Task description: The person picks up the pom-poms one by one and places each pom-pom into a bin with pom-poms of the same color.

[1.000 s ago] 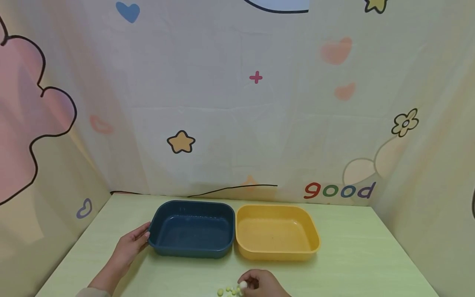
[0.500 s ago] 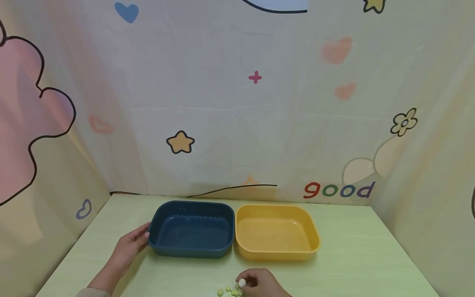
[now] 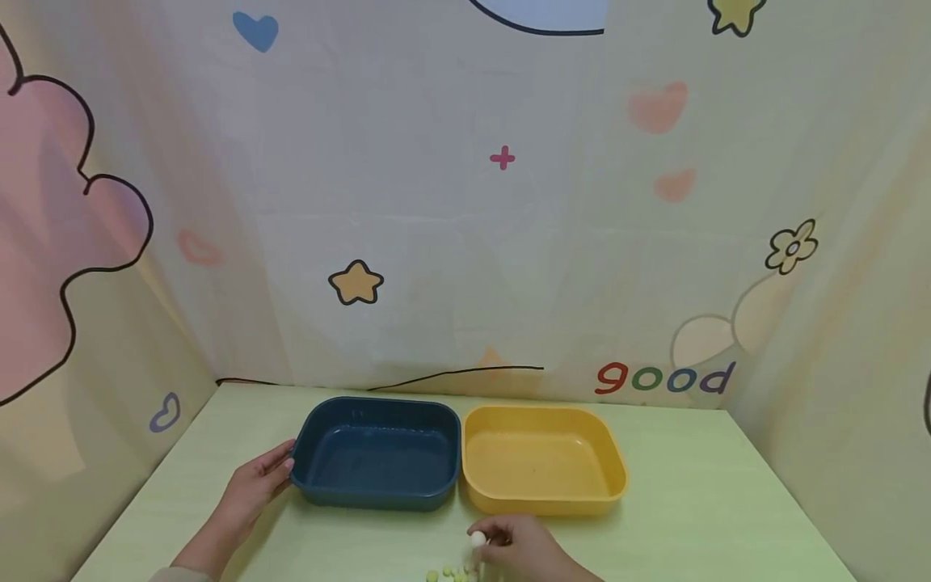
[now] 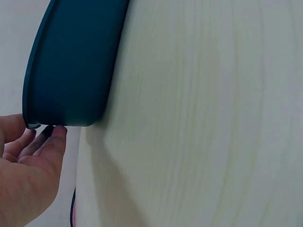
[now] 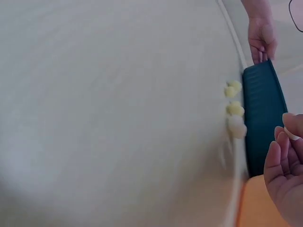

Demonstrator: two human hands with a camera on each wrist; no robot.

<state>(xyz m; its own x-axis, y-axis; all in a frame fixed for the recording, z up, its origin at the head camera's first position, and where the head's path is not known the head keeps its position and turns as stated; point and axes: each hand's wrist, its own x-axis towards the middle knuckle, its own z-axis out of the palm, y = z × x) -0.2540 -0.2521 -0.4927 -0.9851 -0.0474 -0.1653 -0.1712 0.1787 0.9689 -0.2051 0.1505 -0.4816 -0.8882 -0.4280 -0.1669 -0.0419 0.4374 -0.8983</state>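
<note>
My left hand (image 3: 250,489) holds the left end of a dark blue rectangular basin (image 3: 376,499). In the left wrist view, its thumb is at the basin's rim (image 4: 27,90) and its fingertips touch the end wall. My right hand (image 3: 525,548) pinches a small white ball (image 3: 478,539) between thumb and fingers, above the table in front of the basins. Just below it, several small pale yellow-green balls (image 3: 432,575) lie in a loose cluster, partly cut off by the frame's bottom edge. The right wrist view shows these balls (image 5: 234,109) blurred.
A yellow basin (image 3: 545,506) stands against the blue one on its right, with nothing visible inside either. Both sit on a pale green table (image 3: 691,485). A printed curtain (image 3: 436,202) hangs behind and along both sides.
My right hand has risen slightly from the cluster toward the basins, carrying the white ball. My left hand stays at the blue basin. The head view has tilted a little.
</note>
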